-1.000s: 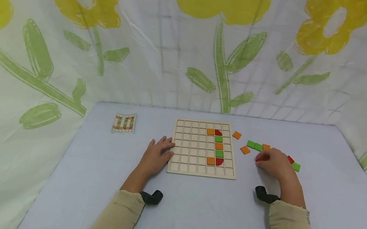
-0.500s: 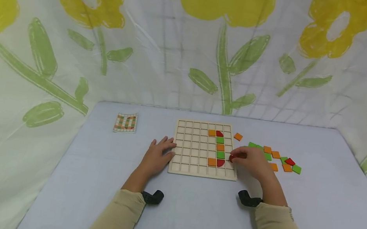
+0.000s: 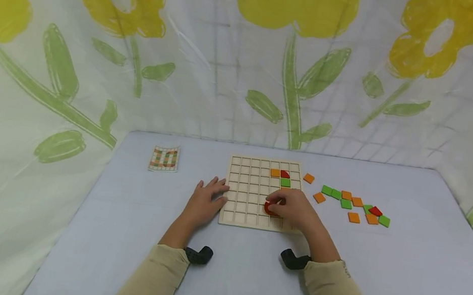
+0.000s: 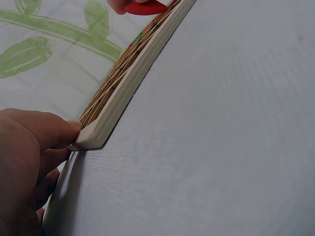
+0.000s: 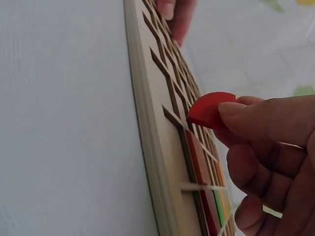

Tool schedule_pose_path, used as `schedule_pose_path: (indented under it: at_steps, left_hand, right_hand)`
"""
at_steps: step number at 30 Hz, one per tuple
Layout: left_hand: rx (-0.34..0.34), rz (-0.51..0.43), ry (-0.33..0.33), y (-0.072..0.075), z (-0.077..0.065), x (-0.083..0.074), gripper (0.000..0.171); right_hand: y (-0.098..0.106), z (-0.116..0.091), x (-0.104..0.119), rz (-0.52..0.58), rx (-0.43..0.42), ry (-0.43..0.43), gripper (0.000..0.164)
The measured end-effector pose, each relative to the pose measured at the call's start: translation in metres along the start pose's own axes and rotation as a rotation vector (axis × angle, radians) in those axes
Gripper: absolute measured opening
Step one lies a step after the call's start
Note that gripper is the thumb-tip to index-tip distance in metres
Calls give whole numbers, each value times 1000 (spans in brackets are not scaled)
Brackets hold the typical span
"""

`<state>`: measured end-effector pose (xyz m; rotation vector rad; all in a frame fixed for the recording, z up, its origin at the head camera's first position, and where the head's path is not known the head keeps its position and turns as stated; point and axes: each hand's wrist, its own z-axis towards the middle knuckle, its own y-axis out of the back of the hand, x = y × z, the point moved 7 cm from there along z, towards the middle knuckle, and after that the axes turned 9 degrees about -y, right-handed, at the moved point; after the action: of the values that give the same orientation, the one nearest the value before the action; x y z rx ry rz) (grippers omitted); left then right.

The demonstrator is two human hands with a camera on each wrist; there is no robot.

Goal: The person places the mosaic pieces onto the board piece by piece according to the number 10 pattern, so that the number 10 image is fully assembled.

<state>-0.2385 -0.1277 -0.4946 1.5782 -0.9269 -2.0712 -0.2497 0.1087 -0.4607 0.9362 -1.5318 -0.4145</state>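
My right hand [image 3: 293,209] pinches a red quarter-round tile [image 5: 209,109] between thumb and index finger, just above the lower right part of the gridded wooden board [image 3: 236,207]. Beneath that hand some set tiles are hidden in the head view. Beyond it, an orange tile [image 3: 275,172], a red rounded tile [image 3: 285,174] and a green tile [image 3: 285,182] lie in the grid. At the board's left edge rests my left hand [image 3: 205,204], fingers spread, thumb and fingertips touching the rim [image 4: 93,137].
Several loose orange, green and red tiles [image 3: 354,217] lie scattered right of the board, some overlapping. A small printed card with a coloured grid pattern [image 3: 164,158] lies at the back left. Behind the table hangs a flower-painted cloth [image 3: 227,85].
My right hand has moved left from the loose tiles to over the board, carrying the red tile. The left hand has stayed at the board's edge. The head view has shifted slightly.
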Motion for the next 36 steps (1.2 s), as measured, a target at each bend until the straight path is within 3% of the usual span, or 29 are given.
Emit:
schedule_pose_path:
  at_steps: [19,28,36]
  left_hand:
    - [2,-5,14,0,0,0,36]
    - [-7,-11,15,0,-1,-2,36]
    - [-10,-17,14,1,-1,-3,36]
  right_hand:
    - [-13,4,9,-27,20,1,6]
    - [-17,4,13,-77,9,59,13]
    - [-16,2,13,-83,8,51,13]
